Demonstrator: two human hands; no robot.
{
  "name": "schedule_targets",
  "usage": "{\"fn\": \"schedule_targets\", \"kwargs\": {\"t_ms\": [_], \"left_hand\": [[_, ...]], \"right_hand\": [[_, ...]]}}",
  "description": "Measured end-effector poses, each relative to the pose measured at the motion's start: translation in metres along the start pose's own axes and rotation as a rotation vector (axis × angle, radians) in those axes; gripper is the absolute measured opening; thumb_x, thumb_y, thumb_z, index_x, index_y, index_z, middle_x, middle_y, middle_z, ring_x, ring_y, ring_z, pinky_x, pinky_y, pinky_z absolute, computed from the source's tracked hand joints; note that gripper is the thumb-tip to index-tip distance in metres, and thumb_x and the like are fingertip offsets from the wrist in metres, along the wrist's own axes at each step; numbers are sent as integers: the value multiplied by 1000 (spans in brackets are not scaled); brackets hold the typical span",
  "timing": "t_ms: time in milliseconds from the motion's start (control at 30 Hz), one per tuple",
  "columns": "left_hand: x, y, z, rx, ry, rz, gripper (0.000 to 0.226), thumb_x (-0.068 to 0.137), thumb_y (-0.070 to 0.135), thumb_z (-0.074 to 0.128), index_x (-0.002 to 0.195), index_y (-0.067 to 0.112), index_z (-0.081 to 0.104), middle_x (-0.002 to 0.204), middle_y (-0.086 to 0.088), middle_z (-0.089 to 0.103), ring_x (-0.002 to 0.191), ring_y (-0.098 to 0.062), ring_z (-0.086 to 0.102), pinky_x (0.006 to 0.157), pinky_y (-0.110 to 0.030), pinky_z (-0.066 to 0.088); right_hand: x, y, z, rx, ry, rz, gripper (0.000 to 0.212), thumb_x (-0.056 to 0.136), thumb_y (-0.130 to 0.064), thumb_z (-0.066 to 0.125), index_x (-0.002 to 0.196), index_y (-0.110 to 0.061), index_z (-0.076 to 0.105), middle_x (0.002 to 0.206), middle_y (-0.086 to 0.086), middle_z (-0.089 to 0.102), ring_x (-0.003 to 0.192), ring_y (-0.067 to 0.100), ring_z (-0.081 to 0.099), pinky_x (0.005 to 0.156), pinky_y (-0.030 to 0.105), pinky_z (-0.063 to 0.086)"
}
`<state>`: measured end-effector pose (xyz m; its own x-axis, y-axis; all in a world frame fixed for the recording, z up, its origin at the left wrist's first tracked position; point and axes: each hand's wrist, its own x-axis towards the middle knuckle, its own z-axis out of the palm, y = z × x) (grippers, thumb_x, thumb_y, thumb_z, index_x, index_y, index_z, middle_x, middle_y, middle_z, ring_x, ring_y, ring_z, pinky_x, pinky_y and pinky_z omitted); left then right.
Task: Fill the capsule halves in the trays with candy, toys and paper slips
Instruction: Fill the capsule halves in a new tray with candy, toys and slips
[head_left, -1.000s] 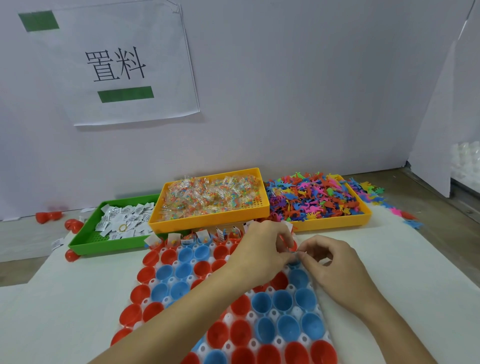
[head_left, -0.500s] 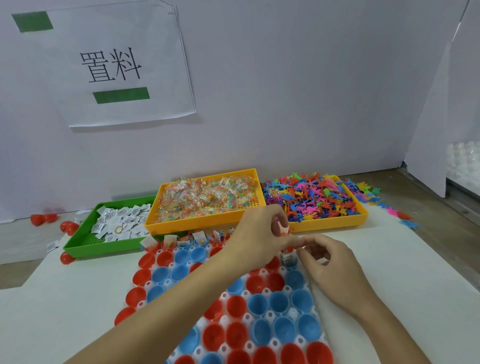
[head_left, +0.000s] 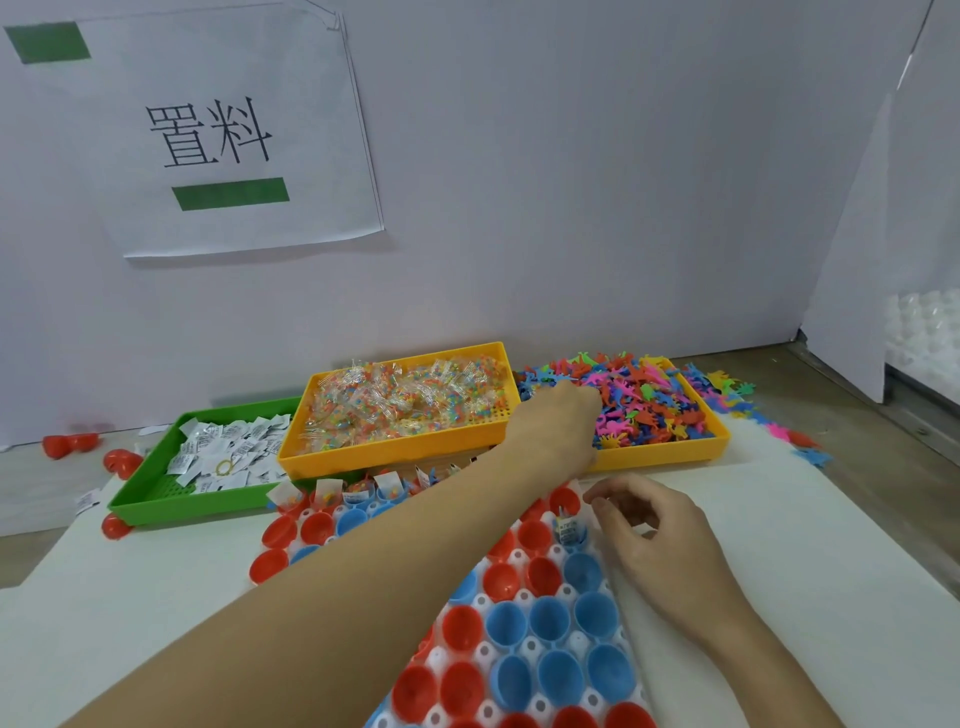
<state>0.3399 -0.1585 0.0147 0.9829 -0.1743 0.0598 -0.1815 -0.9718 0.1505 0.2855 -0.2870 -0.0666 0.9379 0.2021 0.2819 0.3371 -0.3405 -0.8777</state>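
A white capsule tray (head_left: 530, 647) holds red and blue capsule halves; several in the far row have slips and candy in them. My left hand (head_left: 556, 421) reaches across into the orange tray (head_left: 654, 458) of colourful toys (head_left: 649, 405), its fingertips hidden among them. My right hand (head_left: 641, 525) hovers with loosely curled fingers beside a blue half (head_left: 570, 535) that has a paper slip in it; I see nothing in this hand. Behind lie the candy tray (head_left: 389, 453) with wrapped candy (head_left: 405, 400) and the green tray (head_left: 171, 500) of paper slips (head_left: 228, 452).
Loose red capsule halves (head_left: 70, 444) lie left of the green tray. Stray toys (head_left: 810, 457) are scattered right of the toy tray. A paper sign (head_left: 228, 135) hangs on the white back wall. White foam sheet (head_left: 831, 571) extends to the right of the capsule tray.
My left hand has left the capsule tray and moved up and right into the toy tray. My right hand stayed near the blue half with the slip.
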Motion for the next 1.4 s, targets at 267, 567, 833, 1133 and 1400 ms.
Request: {"fn": "schedule_targets", "kwargs": {"t_ms": [267, 567, 833, 1133, 1400], "left_hand": [[-3, -12, -5, -330, 235, -10, 18, 94, 10, 62, 89, -1, 76, 83, -12, 73, 74, -21, 67, 68, -29, 52], [-43, -37, -24, -1195, 290, -242, 17, 93, 6, 64, 80, 14, 71, 68, -3, 71, 60, -8, 66, 56, -18, 51], [-73, -50, -24, -1268, 201, -291, 9, 93, 5, 65, 86, 8, 70, 75, -10, 75, 66, -15, 70, 62, -20, 57], [-88, -57, -10, -592, 114, -105, 8, 89, 20, 71, 85, 15, 75, 77, 7, 72, 69, -1, 65, 65, -12, 51], [-89, -57, 4, -457, 47, -51, 7, 87, 16, 71, 82, 15, 76, 75, 4, 70, 67, -5, 63, 63, -18, 54]], "right_hand": [[0, -1, 1, -13, -1, -11, 27, 94, -14, 63, 84, -39, 67, 82, -31, 67, 85, -7, 62, 66, 5, 45], [-1, 0, 1, 23, 13, -3, 24, 93, -11, 66, 87, -34, 72, 81, -24, 70, 79, -1, 64, 63, 10, 47], [-1, -1, 1, 3, 19, -3, 23, 93, -13, 66, 85, -34, 71, 82, -25, 69, 82, 1, 64, 67, 13, 49], [-2, -1, 2, 14, 10, 9, 23, 93, -13, 66, 84, -34, 71, 82, -23, 70, 81, 1, 64, 64, 11, 48], [-2, -1, 2, 2, 3, 8, 20, 93, -15, 66, 88, -33, 71, 83, -25, 69, 83, 0, 63, 65, 10, 47]]}}
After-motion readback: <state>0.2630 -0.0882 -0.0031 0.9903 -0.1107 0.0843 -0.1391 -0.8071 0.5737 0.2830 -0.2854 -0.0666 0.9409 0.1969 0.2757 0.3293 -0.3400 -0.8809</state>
